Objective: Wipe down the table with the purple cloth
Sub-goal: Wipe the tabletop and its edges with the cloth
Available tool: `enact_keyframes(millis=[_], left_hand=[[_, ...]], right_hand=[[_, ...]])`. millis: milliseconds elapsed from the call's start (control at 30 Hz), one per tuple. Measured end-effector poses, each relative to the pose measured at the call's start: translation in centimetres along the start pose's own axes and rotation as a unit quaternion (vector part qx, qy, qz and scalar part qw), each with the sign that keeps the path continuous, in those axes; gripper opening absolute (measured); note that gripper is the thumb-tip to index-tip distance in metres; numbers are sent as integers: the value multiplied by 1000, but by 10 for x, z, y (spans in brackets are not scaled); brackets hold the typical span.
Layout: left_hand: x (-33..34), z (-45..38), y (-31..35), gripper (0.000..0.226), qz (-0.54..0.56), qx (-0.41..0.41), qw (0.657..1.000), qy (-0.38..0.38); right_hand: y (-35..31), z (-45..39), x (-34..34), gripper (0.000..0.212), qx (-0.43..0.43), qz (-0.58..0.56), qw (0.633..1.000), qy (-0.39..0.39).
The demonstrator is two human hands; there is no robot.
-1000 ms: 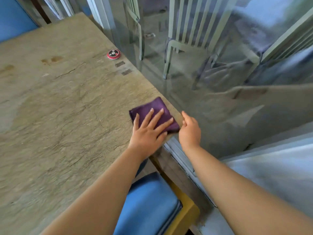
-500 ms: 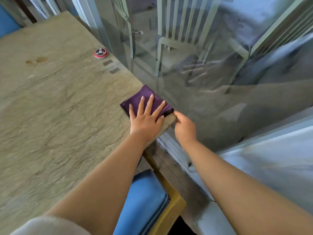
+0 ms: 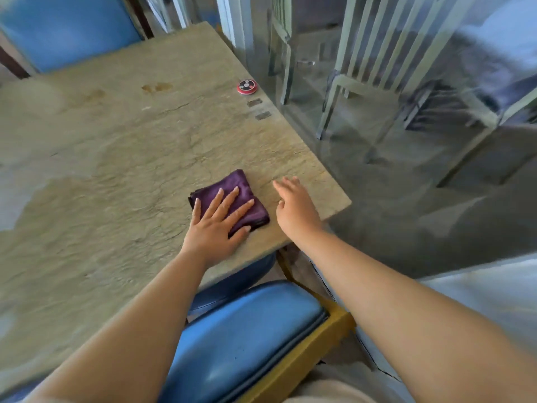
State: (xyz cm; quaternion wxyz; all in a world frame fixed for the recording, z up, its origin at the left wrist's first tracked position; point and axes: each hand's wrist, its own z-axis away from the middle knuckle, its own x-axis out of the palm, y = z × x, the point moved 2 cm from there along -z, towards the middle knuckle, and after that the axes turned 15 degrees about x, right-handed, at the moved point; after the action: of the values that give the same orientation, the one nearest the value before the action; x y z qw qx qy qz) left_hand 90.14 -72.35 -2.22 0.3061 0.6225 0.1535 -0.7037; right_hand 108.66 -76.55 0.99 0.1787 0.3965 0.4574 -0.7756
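Note:
A folded purple cloth [image 3: 236, 184] lies on the beige stone-look table [image 3: 116, 158], near its front right corner. My left hand [image 3: 216, 225] presses flat on the cloth's near half, fingers spread, palm partly on the tabletop. My right hand [image 3: 296, 207] is just right of the cloth, above the table near the corner, fingers loosely apart and holding nothing. It does not touch the cloth.
A round red call button [image 3: 246, 86] and two small grey labels [image 3: 258, 109] sit by the table's right edge. A glass wall [image 3: 377, 141] runs along that edge. One blue padded chair [image 3: 241, 338] stands below me, another [image 3: 72, 27] at the far end.
My left hand and the cloth have slid left, away from the table's right edge. My right hand has come up from the edge to above the tabletop.

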Motion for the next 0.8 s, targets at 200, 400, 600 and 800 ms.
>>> enact_keyframes(millis=[200,400,600,800], left_hand=[[-12,35,-14,64,156,-22,985,70],[5,149,-83,66,118,-301,943,85],[22,235,-106,73,161,-440,883,34],[12,263,-126,46,151,-396,902,86]], right_hand=[[-56,3,43,53,-94,111,985,-94],[-61,-26,67,67,-199,341,909,-134],[-111,-18,108,64,-53,363,928,-59],[-165,100,193,65,-335,384,841,-184]])
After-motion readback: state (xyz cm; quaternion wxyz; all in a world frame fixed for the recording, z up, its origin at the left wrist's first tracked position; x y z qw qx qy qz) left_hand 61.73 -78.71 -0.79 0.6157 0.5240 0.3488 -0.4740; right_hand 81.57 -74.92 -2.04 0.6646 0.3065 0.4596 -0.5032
